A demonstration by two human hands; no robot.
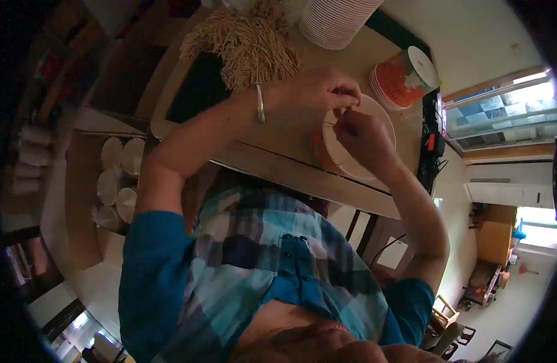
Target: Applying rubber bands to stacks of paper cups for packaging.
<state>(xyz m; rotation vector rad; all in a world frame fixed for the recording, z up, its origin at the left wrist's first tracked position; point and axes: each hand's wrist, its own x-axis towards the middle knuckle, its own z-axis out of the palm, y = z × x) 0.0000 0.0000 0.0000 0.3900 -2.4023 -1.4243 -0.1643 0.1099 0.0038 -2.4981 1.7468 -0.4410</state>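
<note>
A white and orange paper tub [331, 145] stands near the front edge of the table, its pale round face turned up. Over its far side my two hands meet, almost touching. My left hand [319, 91], with a bangle on the wrist, is closed in a pinch; whatever lies between its fingertips is too small to make out. Lower and to the right, my right hand [366, 138] is closed too, fingers curled down at the tub. A thin tan string [329, 124] shows beside its fingertips, running to the tub's left rim. Its other end is hidden by the fingers.
A heap of tan strings [248, 45] lies beyond my left forearm. Nested white tubs [339, 21] stand at the back, and an orange printed stack of tubs [399, 78] is at the right. To the left, a cardboard box [85, 199] holds several white containers.
</note>
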